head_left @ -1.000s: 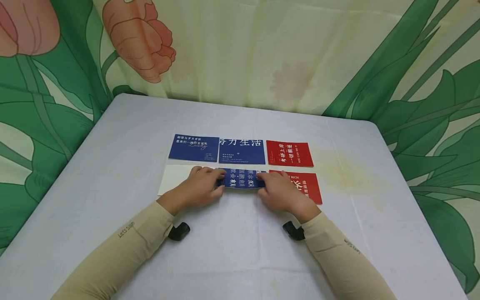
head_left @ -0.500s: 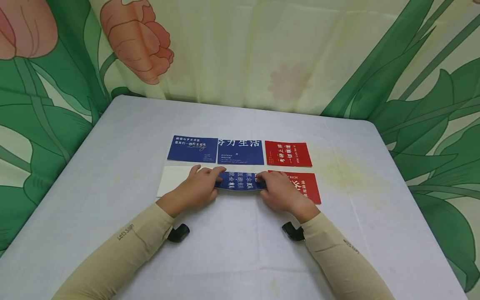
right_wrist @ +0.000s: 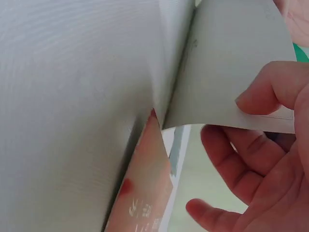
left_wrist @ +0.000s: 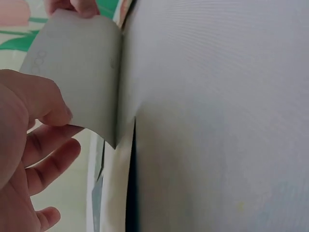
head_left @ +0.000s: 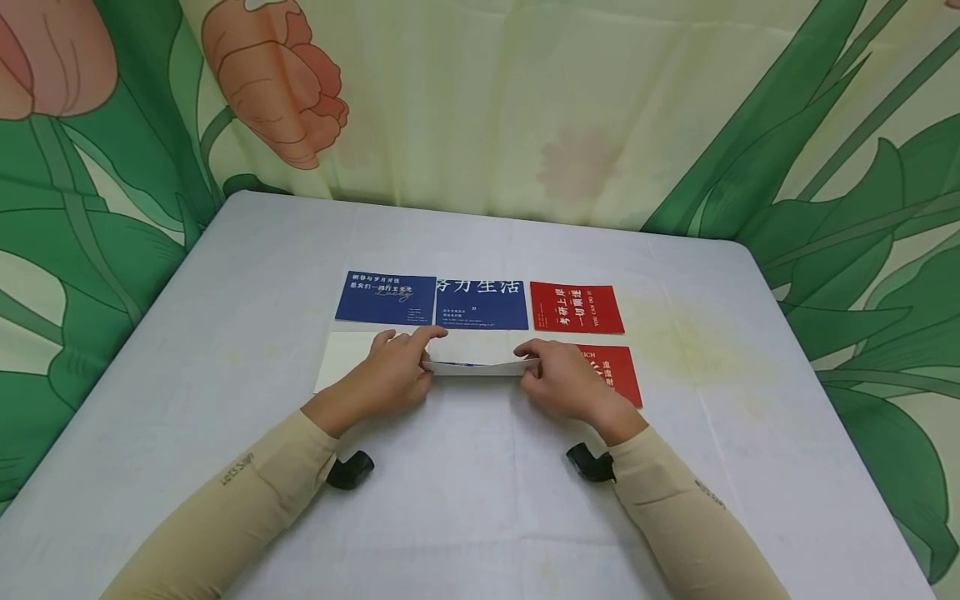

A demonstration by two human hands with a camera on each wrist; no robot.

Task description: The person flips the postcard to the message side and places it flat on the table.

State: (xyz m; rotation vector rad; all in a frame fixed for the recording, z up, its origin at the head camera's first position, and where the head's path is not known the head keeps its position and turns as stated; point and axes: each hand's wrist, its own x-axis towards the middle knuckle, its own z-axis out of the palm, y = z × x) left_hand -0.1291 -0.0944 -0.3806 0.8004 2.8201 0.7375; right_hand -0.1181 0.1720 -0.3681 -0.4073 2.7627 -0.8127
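A postcard (head_left: pixel 480 369) is stretched between both hands over the front row, tilted up so its pale back faces me. Its upper edge bows slightly, and a thin sliver of blue shows behind it. My left hand (head_left: pixel 386 375) pinches the left end between thumb and fingers. At the other end, the right hand (head_left: pixel 566 383) grips with thumb and index finger. The left wrist view shows the bent pale side of the postcard (left_wrist: pixel 82 72) above the tablecloth. In the right wrist view, the thumb (right_wrist: pixel 265 92) presses on its pale face while the fingers curl behind.
Behind the hands lie two blue postcards (head_left: pixel 386 297) and a red postcard (head_left: pixel 577 307) in a row. A white card (head_left: pixel 345 354) is partly under the left hand, and another red postcard (head_left: pixel 618 375) partly under the right. A flowered curtain (head_left: pixel 480 108) hangs beyond the white-covered table (head_left: pixel 480 517).
The postcard between my hands has tipped from its blue printed face to its pale back. The hands shifted only slightly, and the cards on the table stayed put.
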